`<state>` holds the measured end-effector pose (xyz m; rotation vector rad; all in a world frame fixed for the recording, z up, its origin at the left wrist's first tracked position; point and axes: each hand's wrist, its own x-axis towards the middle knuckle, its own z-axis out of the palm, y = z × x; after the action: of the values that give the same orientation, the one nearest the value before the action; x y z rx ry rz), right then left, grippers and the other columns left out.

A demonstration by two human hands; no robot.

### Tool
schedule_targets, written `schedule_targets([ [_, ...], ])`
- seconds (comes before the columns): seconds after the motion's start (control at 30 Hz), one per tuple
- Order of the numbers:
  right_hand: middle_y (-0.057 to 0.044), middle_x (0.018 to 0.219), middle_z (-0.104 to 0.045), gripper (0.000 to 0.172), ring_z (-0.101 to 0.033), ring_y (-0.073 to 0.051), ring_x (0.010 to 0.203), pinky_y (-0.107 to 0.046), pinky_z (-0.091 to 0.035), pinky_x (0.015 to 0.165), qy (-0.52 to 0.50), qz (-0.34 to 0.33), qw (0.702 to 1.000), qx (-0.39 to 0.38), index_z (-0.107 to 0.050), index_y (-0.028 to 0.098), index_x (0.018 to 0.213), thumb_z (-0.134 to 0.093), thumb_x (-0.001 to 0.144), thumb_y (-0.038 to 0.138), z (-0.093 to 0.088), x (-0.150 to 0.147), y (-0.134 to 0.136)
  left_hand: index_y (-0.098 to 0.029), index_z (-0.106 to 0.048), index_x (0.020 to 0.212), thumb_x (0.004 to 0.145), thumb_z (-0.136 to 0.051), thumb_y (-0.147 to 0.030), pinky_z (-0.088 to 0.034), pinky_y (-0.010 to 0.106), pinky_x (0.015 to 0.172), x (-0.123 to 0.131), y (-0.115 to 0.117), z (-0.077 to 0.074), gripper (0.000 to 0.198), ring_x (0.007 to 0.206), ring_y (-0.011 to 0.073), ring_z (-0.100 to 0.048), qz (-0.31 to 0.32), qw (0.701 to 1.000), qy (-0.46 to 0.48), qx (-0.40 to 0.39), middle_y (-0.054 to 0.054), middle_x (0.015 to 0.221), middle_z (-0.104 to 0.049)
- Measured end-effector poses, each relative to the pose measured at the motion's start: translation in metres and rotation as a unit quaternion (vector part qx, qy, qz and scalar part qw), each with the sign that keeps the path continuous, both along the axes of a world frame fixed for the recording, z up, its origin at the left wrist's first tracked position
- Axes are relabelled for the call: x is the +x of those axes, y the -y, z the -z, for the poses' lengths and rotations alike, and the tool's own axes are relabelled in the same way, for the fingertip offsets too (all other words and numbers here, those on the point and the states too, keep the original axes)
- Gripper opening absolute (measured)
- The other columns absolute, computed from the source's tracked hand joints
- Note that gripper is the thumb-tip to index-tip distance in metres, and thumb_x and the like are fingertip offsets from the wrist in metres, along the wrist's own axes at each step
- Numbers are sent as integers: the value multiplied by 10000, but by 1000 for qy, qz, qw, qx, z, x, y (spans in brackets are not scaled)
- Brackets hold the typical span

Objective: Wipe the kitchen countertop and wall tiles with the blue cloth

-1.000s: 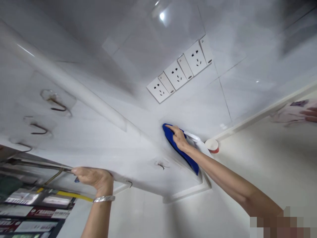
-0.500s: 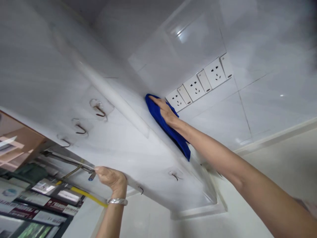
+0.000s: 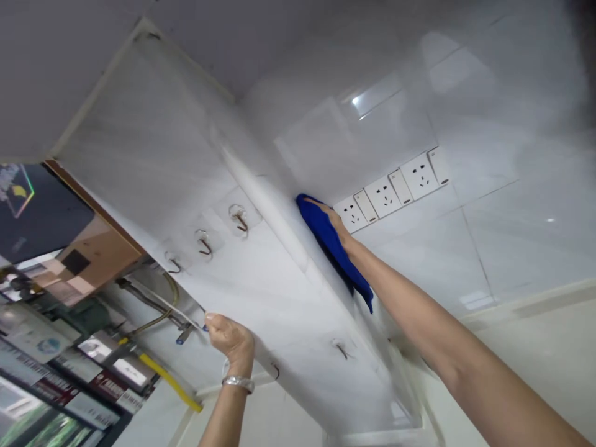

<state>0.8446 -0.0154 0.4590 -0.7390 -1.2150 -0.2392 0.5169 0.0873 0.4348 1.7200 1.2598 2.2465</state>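
Observation:
A blue cloth (image 3: pixel 326 233) lies under my right hand (image 3: pixel 333 220), whose fingers press it against the narrow side of a white tiled ledge (image 3: pixel 261 273). That spot is close to the row of wall sockets (image 3: pixel 385 194). My left hand (image 3: pixel 230 338), with a silver bracelet (image 3: pixel 238 383) on the wrist, is curled at the ledge's opposite edge. Its thumb side shows, while most of its fingers are hidden. Clear adhesive hooks, among them one hook (image 3: pixel 239 218) near the upper part, are fixed on the ledge's broad face.
Beyond the left edge are a pipe with a valve (image 3: pixel 182 335), a yellow hose (image 3: pixel 170 380), a cardboard box (image 3: pixel 93 257) and several stacked boxes (image 3: pixel 60 366). Grey tiled wall (image 3: pixel 512 248) spans the right side.
The view has shifted, so the ledge, sockets and both hands sit further right and more of the ledge's far end shows. My right hand keeps the cloth against the ledge near the sockets.

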Motion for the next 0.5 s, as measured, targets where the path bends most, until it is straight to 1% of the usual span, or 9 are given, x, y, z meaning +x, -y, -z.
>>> schedule_targets([
  [0.07, -58, 1497, -618, 825, -514, -300, 1439, -480, -358, 1277, -19, 11, 999, -29, -610, 297, 1494, -434, 912, 854, 28, -7, 4, -272, -387, 767, 1006, -287, -442, -463, 474, 872, 1, 3, -1, 309, 753, 221, -430, 3, 1000, -3, -18, -6, 729, -399],
  [0.17, -86, 1476, -620, 847, -523, -326, 1415, -500, -379, 1253, -51, 33, 994, -90, -594, 270, 1515, -451, 901, 835, 65, -17, 13, -269, -401, 774, 1011, -288, -417, -462, 493, 892, 1, 8, -3, 301, 766, 242, -469, 3, 999, -14, -32, 13, 729, -424],
  [0.23, -95, 1481, -607, 846, -525, -326, 1408, -496, -383, 1246, -49, 33, 990, -126, -562, 260, 1544, -467, 906, 807, 80, -21, 20, -263, -420, 784, 1007, -290, -420, -465, 487, 875, 1, 11, -5, 302, 739, 235, -460, 6, 999, -17, -32, 10, 715, -423],
  [0.27, -92, 1490, -599, 836, -520, -319, 1413, -486, -378, 1248, -36, 30, 989, -139, -542, 263, 1560, -473, 915, 790, 83, -21, 25, -259, -435, 792, 1005, -292, -421, -466, 484, 865, 2, 13, -6, 303, 727, 231, -452, 7, 999, -17, -31, 9, 709, -423],
  [0.3, -89, 1495, -596, 822, -517, -312, 1417, -478, -373, 1251, -21, 28, 989, -144, -529, 267, 1569, -470, 926, 776, 83, -20, 29, -254, -450, 801, 1003, -292, -419, -466, 481, 855, 2, 15, -7, 305, 720, 230, -446, 10, 999, -17, -30, 8, 707, -421],
  [0.37, -96, 1481, -610, 803, -531, -307, 1401, -482, -375, 1248, 5, 31, 990, -137, -537, 265, 1560, -449, 942, 770, 76, -16, 35, -252, -461, 815, 1000, -294, -411, -458, 470, 834, 3, 19, -8, 296, 708, 228, -430, 14, 999, -21, -30, 3, 706, -408],
  [0.43, -118, 1462, -625, 824, -553, -314, 1375, -495, -386, 1239, 31, 41, 992, -119, -561, 244, 1537, -443, 932, 790, 60, -12, 37, -260, -453, 821, 1000, -298, -412, -441, 451, 813, 4, 22, -9, 281, 695, 224, -404, 17, 999, -23, -39, -6, 703, -384],
  [0.5, -137, 1452, -631, 851, -562, -316, 1364, -498, -393, 1233, 51, 61, 991, -103, -572, 227, 1524, -466, 910, 807, 37, -7, 34, -258, -471, 847, 1003, -301, -422, -428, 432, 798, 4, 23, -9, 283, 690, 220, -389, 23, 998, -27, -50, -11, 706, -380],
])
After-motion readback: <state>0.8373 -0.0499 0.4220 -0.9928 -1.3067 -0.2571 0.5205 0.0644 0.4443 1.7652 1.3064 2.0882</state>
